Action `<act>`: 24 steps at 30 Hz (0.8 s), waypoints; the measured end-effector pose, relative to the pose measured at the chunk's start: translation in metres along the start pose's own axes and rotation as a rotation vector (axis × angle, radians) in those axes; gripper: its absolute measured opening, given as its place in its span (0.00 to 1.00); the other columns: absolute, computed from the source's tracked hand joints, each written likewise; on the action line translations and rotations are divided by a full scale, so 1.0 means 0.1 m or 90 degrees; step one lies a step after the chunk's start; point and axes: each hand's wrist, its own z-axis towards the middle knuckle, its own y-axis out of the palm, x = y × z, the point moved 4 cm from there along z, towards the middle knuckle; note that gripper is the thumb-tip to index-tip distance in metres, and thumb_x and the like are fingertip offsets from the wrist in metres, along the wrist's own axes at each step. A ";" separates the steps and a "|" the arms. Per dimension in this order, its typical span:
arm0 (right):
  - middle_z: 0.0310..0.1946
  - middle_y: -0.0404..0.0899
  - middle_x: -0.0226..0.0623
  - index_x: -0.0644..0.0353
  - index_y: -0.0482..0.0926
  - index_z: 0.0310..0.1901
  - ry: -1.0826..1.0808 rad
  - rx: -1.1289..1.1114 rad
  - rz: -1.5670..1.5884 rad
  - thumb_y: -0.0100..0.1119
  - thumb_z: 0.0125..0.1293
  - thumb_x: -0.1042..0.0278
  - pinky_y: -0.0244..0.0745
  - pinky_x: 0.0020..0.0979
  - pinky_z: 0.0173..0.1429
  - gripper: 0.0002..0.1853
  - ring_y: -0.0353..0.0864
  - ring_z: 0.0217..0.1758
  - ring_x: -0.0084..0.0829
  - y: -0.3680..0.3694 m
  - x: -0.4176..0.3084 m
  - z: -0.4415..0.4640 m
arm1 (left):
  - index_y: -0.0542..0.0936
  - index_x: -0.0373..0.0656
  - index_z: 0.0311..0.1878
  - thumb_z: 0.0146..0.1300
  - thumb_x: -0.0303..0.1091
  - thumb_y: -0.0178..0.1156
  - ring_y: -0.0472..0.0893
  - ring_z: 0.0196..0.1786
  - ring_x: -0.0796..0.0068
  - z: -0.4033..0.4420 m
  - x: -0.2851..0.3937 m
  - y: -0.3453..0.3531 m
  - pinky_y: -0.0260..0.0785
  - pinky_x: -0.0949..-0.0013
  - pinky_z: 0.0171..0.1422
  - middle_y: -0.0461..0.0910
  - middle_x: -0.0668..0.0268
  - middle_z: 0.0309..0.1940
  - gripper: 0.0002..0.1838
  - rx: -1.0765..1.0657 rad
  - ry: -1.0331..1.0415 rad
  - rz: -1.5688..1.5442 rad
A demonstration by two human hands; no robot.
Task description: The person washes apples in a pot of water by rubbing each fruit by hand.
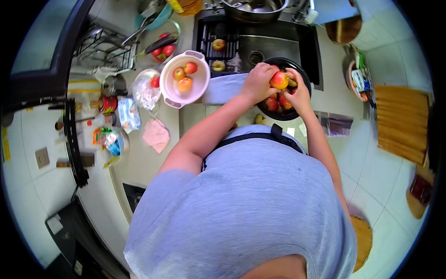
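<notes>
A red and yellow apple (279, 80) is held over the black bowl (304, 74) at the sink's front edge. My left hand (259, 83) is closed around its left side. My right hand (299, 95) has its fingers bent against the right side of the same apple. Between the right fingers shows a small yellowish-green patch that I cannot make out. More red apples (271, 103) lie in the bowl below, partly hidden by my hands. To the left, a pink colander (167, 90) with two handles holds three apples (185, 84).
Two apples (219, 45) rest on a black rack (231, 42) in the sink (274, 39). A steel pot (255, 16) stands behind. A glass bowl with an eggplant (161, 43) and tomatoes, a pink cloth (156, 135) and a tissue pack (129, 113) occupy the left counter.
</notes>
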 end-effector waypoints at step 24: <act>0.54 0.81 0.46 0.57 0.78 0.62 0.038 -0.026 -0.122 0.65 0.60 0.80 0.78 0.39 0.63 0.26 0.84 0.55 0.45 0.10 0.21 -0.11 | 0.86 0.54 0.58 0.45 0.32 0.76 0.67 0.71 0.40 -1.42 -1.86 -1.15 0.61 0.48 0.78 0.70 0.43 0.64 0.30 -0.026 -0.428 0.466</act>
